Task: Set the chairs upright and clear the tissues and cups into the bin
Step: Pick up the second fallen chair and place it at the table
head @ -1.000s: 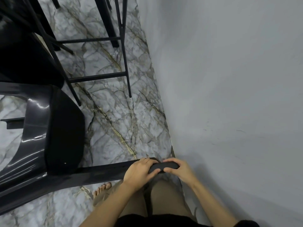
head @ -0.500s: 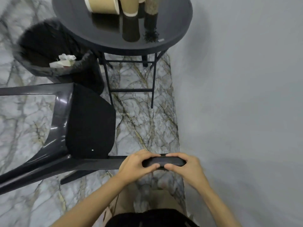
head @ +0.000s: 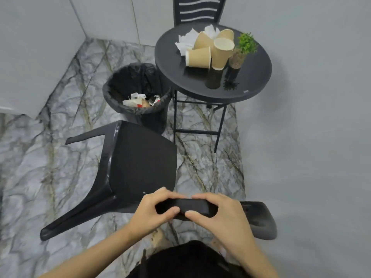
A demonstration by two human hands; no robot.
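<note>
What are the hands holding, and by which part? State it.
Both the left hand and the right hand grip the tipped black chair by the top rail of its backrest.

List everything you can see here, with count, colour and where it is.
tipped chair: one, black, on the floor, its top rail gripped
upright chair: one, black, behind the table
round table: one, black, by the wall
paper cups: about four, tan, on the table
tissues: several, white, behind the cups
potted plant: one, green, on the table
bin: one, black-lined, left of the table
left hand: on the rail
right hand: on the rail
</note>
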